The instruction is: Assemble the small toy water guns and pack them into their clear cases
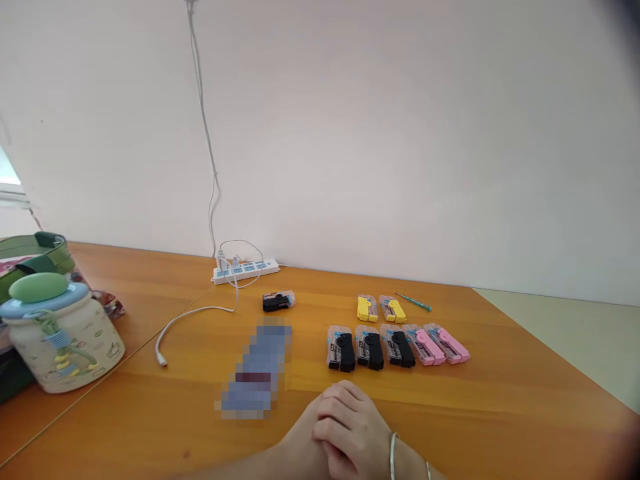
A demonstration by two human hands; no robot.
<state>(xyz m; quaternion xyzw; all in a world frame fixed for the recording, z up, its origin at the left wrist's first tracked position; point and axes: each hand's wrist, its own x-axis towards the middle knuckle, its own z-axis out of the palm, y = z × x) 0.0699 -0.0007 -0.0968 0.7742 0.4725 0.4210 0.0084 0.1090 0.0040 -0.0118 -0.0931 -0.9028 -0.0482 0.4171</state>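
At the front edge of the wooden table, my hands rest clasped together. My right hand, with bracelets at its wrist, lies on top with its fingers wrapped over my left hand. The left fingers are mostly hidden beneath. Just beyond them lies a row of small flat items in clear plastic wrappers: three black items and two pink items. Behind this row are two yellow wrapped items. Another black wrapped item lies farther left. Neither hand touches any of these.
A thin teal tool lies behind the wrapped items. A blurred-out bluish object sits left of my hands. A white power strip with a white cable is near the wall. A jar with a green-topped lid and green bag stand left.
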